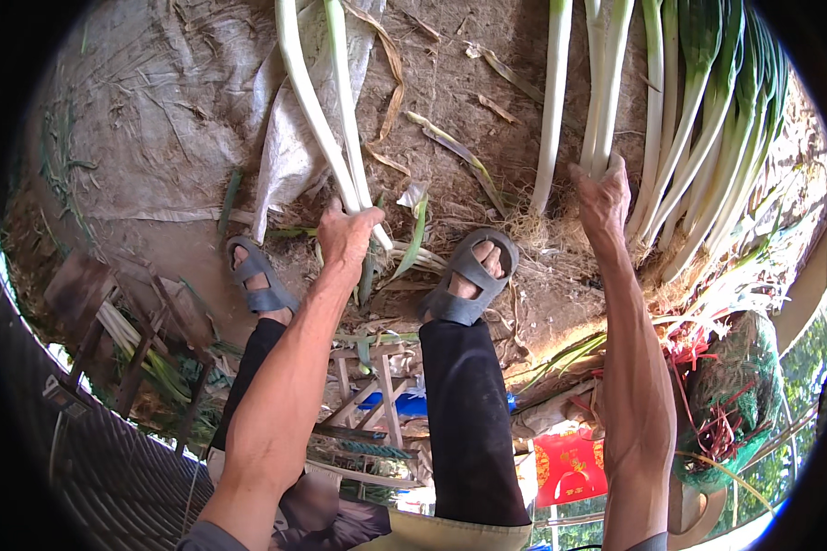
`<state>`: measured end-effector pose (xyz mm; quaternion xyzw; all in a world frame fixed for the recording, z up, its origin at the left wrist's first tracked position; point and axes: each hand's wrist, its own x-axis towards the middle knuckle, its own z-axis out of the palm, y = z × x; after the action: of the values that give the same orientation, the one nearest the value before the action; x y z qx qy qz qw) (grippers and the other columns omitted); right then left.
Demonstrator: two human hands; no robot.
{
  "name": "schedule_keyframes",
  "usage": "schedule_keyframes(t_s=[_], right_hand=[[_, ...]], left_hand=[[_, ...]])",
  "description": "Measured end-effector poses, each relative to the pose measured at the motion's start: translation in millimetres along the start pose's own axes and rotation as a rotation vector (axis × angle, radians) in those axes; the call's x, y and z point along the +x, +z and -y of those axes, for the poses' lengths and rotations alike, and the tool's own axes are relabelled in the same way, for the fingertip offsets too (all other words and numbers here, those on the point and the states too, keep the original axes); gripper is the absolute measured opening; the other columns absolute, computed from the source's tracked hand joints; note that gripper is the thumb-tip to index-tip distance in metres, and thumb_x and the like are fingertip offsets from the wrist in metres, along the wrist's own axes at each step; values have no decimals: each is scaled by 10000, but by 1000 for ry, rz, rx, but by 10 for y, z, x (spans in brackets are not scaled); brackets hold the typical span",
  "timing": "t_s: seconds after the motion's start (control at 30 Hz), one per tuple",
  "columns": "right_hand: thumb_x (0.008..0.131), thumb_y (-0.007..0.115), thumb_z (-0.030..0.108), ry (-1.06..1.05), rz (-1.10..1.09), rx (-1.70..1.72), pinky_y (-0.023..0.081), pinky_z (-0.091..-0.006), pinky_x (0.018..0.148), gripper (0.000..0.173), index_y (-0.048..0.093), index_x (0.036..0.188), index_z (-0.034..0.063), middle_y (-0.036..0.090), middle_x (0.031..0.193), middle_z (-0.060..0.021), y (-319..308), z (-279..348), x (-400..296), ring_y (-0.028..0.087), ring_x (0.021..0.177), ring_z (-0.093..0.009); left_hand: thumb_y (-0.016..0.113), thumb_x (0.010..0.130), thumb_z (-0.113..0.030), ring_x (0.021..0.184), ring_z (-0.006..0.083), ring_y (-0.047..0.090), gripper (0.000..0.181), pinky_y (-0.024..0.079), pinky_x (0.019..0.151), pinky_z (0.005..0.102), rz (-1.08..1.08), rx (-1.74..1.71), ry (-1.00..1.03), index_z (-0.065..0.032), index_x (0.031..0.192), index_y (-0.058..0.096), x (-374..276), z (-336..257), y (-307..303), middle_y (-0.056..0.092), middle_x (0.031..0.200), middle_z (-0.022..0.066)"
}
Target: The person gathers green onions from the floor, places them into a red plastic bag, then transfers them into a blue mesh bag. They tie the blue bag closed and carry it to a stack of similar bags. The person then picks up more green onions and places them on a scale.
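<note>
My left hand [348, 224] is closed around the lower white stems of a couple of long green onions [317, 124], whose tops run out of the picture's upper edge. On the right, my right hand [605, 186] grips the lower ends of a few more long green onions [599, 89]. Just left of that hand a single green onion [551, 110] lies on the ground, its roots towards me. A large pile of green onions [703, 144] with green leaves and stringy roots lies to the right of my right hand.
A pale woven plastic sheet [158, 124] covers the ground at upper left. Dry leaves and root scraps lie about my sandalled feet. Wooden stools [386, 399] stand below and at left. At lower right are a green mesh bag [737, 386], red ties and a red bag [570, 468].
</note>
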<state>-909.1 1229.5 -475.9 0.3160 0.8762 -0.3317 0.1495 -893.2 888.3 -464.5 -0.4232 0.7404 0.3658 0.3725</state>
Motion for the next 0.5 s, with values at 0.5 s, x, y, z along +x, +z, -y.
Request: schedule_keyframes(t_s=[0.5], right_hand=[[756,721,210,165,-26,319,557,-403,676,345,593,1014,20,711,850,-180,544,1,-529,690,726,-284]], left_hand=[[712,901,-157,821,153,650,295,554,719,302,438,-676,169,-20,1122,573,-506,84,6,660,953,55]])
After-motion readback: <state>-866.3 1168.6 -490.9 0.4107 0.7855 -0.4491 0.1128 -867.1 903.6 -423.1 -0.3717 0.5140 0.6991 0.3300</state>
